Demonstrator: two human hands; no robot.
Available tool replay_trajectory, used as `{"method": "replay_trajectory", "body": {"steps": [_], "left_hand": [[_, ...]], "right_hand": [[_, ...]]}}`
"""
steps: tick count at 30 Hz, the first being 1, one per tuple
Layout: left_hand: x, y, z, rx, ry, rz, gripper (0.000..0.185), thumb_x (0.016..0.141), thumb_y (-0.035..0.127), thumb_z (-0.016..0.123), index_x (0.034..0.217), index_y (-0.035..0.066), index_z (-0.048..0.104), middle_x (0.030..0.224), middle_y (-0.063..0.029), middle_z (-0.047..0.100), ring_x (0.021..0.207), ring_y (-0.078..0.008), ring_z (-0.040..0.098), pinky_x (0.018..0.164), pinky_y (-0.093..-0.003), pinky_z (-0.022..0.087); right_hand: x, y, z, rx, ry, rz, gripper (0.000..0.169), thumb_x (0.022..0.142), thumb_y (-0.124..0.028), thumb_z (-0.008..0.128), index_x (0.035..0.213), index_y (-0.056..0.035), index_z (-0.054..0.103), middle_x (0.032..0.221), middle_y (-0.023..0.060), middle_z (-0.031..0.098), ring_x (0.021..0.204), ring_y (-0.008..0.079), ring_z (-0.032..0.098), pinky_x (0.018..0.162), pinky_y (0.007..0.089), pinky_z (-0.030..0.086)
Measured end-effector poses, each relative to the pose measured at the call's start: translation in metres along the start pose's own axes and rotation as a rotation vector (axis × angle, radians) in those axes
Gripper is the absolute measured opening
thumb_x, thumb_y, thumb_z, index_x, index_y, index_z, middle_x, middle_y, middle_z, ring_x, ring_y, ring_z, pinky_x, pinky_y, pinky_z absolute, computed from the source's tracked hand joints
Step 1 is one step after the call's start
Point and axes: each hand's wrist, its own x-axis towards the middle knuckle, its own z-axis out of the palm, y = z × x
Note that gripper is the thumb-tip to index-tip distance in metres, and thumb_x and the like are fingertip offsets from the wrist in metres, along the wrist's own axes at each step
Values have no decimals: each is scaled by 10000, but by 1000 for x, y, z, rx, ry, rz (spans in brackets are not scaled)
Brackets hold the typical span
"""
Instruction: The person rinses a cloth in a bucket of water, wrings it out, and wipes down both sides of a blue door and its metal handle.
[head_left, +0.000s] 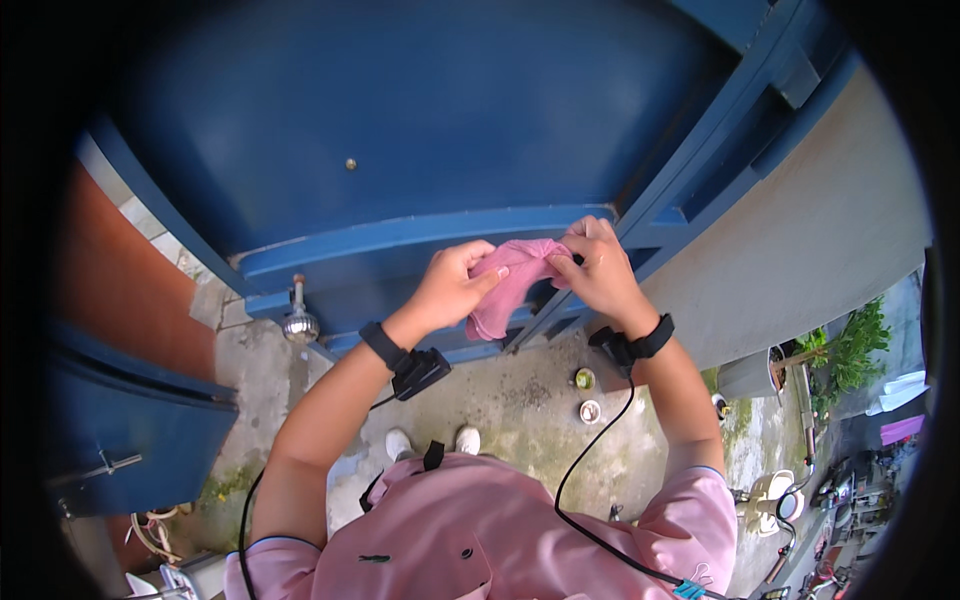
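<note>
A pink cloth (504, 292) hangs bunched between my two hands, its lower end dangling free. My left hand (459, 283) pinches it between thumb and fingers from the left. On the other side, my right hand (598, 264) grips the gathered upper end near the blue metal frame. Behind the cloth stands a large blue metal door (420, 127) with a small round fitting (351, 164) on its panel. A round metal doorknob (301, 327) sticks out at the door's lower left.
Two small cups, one with green contents (584, 379) and one whitish (590, 411), stand on the concrete floor (525, 435). A potted plant (750, 373) is by the grey wall (780, 247) at right. Another blue door (142, 435) is at lower left. Cables run along both arms.
</note>
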Motion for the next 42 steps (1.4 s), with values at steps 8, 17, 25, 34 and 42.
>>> {"method": "replay_trajectory", "body": {"steps": [8, 17, 25, 34, 42], "left_hand": [[35, 47, 2, 18, 78, 50, 178, 920, 71, 604, 1076, -16, 602, 922, -102, 701, 851, -119, 654, 741, -279, 530], [44, 87, -24, -43, 300, 509, 326, 938, 88, 586, 1240, -26, 541, 1233, -151, 613, 1159, -226, 586, 974, -333, 460], [6, 84, -86, 288, 662, 686, 275, 896, 111, 584, 1141, -2, 635, 1112, -122, 673, 1049, -222, 624, 906, -339, 469], [-6, 79, -107, 832, 780, 601, 325, 906, 163, 567, 1198, 27, 610, 1351, -161, 538, 1275, -329, 479, 1059, -430, 375], [15, 80, -88, 1295, 752, 453, 724, 853, 219, 593, 1497, 86, 289, 1575, -236, 112, 1451, -418, 121, 1131, -559, 158]], "right_hand": [[30, -14, 22, 590, 530, 265, 157, 894, -25, 561, 1002, 8, 669, 820, 106, 695, 744, 174, 673, 683, 285, 520], [160, 11, -21, -224, 978, -249, 625, 856, -197, 590, 1417, -1, 397, 1396, 262, 420, 1313, 469, 335, 1111, 541, 209], [155, -53, 59, -206, 418, -703, 524, 781, -307, 695, 1273, -176, 572, 1224, 107, 604, 1231, 398, 479, 1088, 587, 242], [187, 34, -59, -530, 1143, -276, 641, 765, -410, 704, 1293, -91, 530, 1288, 172, 490, 1098, 381, 470, 909, 490, 373], [90, 37, 94, -160, 381, -263, 601, 773, -446, 670, 1282, -147, 555, 1227, 165, 538, 1139, 425, 489, 1048, 525, 342]]}}
